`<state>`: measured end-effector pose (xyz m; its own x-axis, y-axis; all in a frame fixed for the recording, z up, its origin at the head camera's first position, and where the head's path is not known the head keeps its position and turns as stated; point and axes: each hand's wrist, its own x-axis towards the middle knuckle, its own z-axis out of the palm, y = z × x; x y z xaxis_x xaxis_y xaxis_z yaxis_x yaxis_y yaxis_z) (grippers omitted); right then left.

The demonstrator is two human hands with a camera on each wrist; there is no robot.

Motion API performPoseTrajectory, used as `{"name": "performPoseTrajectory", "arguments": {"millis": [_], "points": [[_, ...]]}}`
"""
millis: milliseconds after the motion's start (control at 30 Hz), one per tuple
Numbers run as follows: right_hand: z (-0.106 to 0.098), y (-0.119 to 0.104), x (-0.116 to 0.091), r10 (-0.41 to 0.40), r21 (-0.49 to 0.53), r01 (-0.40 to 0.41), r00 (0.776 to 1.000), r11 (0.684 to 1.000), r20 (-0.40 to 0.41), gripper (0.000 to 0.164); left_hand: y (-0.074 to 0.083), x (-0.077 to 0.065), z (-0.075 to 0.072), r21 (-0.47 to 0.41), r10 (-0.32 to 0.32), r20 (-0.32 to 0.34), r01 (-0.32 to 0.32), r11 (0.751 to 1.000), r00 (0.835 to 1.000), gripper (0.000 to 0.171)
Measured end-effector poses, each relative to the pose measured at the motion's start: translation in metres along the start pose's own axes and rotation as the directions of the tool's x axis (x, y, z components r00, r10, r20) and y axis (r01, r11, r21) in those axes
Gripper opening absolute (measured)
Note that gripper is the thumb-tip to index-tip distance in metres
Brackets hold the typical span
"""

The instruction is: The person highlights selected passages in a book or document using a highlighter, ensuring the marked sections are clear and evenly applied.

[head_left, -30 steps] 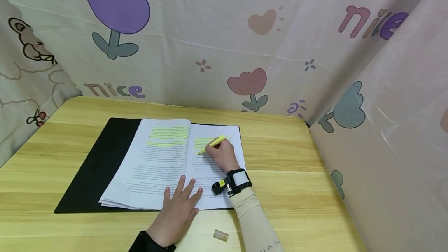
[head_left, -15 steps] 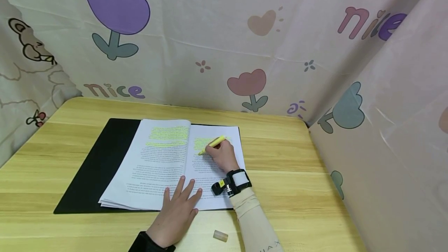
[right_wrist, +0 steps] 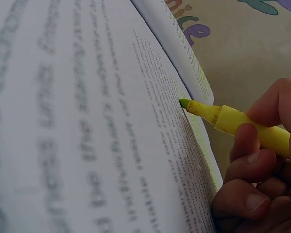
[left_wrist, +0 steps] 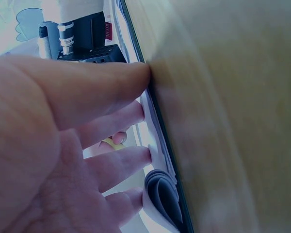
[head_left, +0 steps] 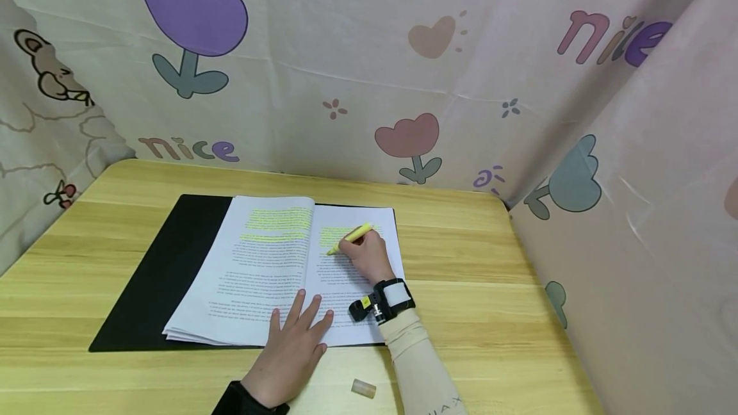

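My right hand (head_left: 370, 256) pinches a yellow highlighter (head_left: 359, 232) over the right page of an open stack of printed pages (head_left: 254, 274). In the right wrist view the uncapped tip of the highlighter (right_wrist: 228, 120) meets the page (right_wrist: 87, 121) at a line of text. Yellow bands mark upper lines on both pages. My left hand (head_left: 291, 357) rests with spread, straight fingers on the lower edge of the pages near the fold. In the left wrist view the fingertips of the left hand (left_wrist: 77, 141) touch the paper edge, beside the curled fold of the pages (left_wrist: 162, 199).
Under the pages lies a black folder (head_left: 155, 280), its cover spread to the left. A small translucent cap (head_left: 364, 388) lies on the wooden table (head_left: 461, 312) near the front, between the arms. Printed curtains (head_left: 323, 31) stand behind and at both sides.
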<state>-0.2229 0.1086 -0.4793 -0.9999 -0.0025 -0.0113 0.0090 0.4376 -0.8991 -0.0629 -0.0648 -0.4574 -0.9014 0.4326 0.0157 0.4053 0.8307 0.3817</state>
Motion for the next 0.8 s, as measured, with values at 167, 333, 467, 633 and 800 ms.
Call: {"name": "performPoseTrajectory", "arguments": {"millis": [167, 333, 467, 633, 800], "points": [[-0.0003, -0.0007, -0.0004, 0.004, -0.003, -0.004, 1.0, 1.0, 0.001, 0.015, 0.0001, -0.0002, -0.0003, 0.0, -0.001, 0.003, 0.001, 1.0, 1.0, 0.044], [-0.0016, -0.0019, -0.0016, 0.001, -0.005, -0.001, 1.0, 1.0, 0.006, 0.015, 0.0008, 0.0002, -0.0008, 0.001, -0.007, 0.012, 0.007, 1.0, 1.0, 0.044], [-0.0025, -0.0028, -0.0017, -0.007, -0.013, 0.007, 1.0, 1.0, 0.004, 0.015, 0.0009, 0.0003, -0.0009, 0.004, -0.008, 0.014, 0.008, 1.0, 1.0, 0.044], [-0.0028, -0.0037, -0.0014, -0.003, -0.027, 0.003, 1.0, 1.0, -0.001, 0.016, 0.0006, 0.0002, -0.0009, 0.003, -0.006, 0.011, 0.006, 1.0, 1.0, 0.044], [-0.0028, -0.0034, -0.0012, 0.0, -0.025, 0.0, 1.0, 1.0, -0.005, 0.016, 0.0006, 0.0005, -0.0011, -0.003, -0.008, 0.013, 0.008, 1.0, 1.0, 0.045]]}}
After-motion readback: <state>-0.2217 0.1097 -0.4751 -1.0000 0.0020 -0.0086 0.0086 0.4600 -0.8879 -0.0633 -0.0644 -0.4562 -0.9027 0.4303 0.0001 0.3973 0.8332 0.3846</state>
